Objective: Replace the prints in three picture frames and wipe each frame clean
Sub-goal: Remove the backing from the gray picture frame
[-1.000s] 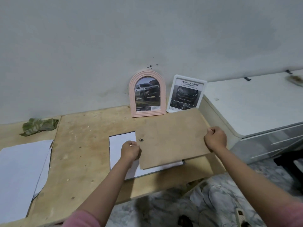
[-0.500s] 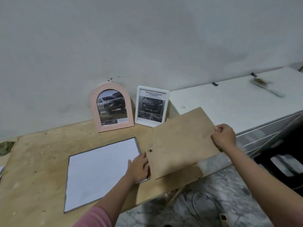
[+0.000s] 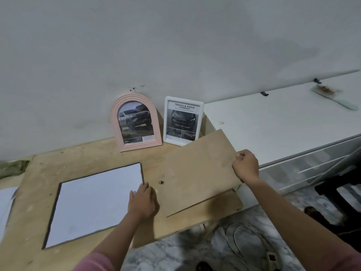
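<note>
Backing board (image 3: 197,173) of the large frame now lies off to the right, clear of the frame; 1 s ago it still covered most of the white sheet, and 0.5 s ago it was half slid away. Its far right corner overhangs the table (image 3: 93,153) toward the white cabinet (image 3: 273,122).

Right hand (image 3: 246,166): fingers curled, pinching the board's right edge. Left hand (image 3: 143,201): fingers straight and together, resting near the board's left edge, just beside the frame's right side; whether it presses the board or the table, cannot tell.

Large frame (image 3: 93,204) lies flat, near left on the table, thin dark rim showing, white sheet fully exposed. Whether that sheet is the old print's back or a blank, cannot tell.

Far side, leaning at the wall: pink arched frame (image 3: 135,122) and white frame (image 3: 183,121), both holding car prints, standing just beside each other.

Meaning: frame 3 of 3 is open, judging by the 2 upright ones looking finished. Likely next: let go of the board, lift out the white sheet, lay in a new print. Loose white paper (image 3: 6,208) at the far left edge may be the supply. A green cloth (image 3: 13,167) lies at the left, probably for wiping.
</note>
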A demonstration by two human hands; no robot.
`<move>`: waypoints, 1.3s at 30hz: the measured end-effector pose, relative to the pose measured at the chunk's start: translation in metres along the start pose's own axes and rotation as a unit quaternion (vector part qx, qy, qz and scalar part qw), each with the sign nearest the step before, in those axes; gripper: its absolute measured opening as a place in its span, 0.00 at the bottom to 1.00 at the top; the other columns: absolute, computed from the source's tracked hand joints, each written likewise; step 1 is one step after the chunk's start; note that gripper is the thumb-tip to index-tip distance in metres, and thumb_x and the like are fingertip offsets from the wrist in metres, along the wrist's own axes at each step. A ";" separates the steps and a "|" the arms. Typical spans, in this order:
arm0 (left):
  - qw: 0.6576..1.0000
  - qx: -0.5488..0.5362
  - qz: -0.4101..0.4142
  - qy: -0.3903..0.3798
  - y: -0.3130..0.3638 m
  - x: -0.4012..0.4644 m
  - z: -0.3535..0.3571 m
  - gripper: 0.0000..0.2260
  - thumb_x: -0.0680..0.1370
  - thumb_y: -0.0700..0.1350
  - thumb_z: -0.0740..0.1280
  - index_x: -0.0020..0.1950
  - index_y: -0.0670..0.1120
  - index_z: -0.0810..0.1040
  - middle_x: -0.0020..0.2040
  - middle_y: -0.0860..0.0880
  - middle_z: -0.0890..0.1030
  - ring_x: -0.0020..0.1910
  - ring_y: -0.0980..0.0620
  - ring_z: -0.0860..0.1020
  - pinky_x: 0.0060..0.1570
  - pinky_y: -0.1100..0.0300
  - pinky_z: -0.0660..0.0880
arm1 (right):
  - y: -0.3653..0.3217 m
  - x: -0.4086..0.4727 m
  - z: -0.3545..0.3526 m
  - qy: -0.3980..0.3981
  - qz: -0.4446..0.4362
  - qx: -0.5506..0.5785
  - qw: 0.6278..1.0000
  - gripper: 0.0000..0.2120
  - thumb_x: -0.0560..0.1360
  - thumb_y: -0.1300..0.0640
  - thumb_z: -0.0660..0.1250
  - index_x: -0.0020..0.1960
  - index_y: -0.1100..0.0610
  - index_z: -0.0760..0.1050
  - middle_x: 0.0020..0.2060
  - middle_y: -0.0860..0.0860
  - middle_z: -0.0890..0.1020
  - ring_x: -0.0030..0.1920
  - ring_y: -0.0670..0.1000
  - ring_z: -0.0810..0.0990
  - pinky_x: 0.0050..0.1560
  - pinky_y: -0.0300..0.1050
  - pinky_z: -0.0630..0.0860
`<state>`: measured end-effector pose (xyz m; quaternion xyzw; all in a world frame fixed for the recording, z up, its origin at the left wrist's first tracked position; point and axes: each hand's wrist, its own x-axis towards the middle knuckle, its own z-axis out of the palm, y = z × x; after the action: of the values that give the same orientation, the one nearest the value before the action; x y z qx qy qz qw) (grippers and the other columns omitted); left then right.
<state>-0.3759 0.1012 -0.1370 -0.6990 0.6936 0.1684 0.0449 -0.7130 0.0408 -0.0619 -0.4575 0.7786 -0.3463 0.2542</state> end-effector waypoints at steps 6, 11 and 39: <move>0.999 -0.011 -0.039 -0.007 -0.042 -0.021 -0.009 0.20 0.79 0.46 0.55 0.71 0.47 0.67 0.72 0.47 0.64 0.72 0.47 0.61 0.68 0.45 0.57 | 0.001 -0.031 0.049 -0.037 0.020 -0.007 0.999 0.06 0.72 0.65 0.62 0.48 0.60 0.75 0.45 0.56 0.79 0.48 0.58 0.77 0.46 0.40 0.67; 0.999 -0.019 -0.044 0.006 -0.039 -0.025 -0.006 0.15 0.79 0.49 0.54 0.63 0.48 0.73 0.64 0.48 0.67 0.67 0.48 0.62 0.63 0.44 0.60 | 0.014 -0.036 0.073 -0.058 0.068 0.007 0.996 0.09 0.72 0.65 0.62 0.52 0.60 0.75 0.50 0.58 0.79 0.52 0.60 0.77 0.52 0.47 0.72; 0.991 -0.095 -0.098 -0.016 -0.003 -0.014 0.019 0.32 0.81 0.54 0.52 0.77 0.38 0.44 0.78 0.41 0.41 0.77 0.43 0.41 0.73 0.44 0.44 | 0.046 -0.041 0.105 -0.109 -0.142 -0.206 0.962 0.29 0.68 0.55 0.50 0.61 0.69 0.72 0.61 0.66 0.74 0.56 0.69 0.71 0.58 0.58 0.70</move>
<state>-0.3762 0.1205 -0.1512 -0.7618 0.6021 0.2391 0.0058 -0.6442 0.0609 -0.1605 -0.6410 0.7277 -0.1590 0.1852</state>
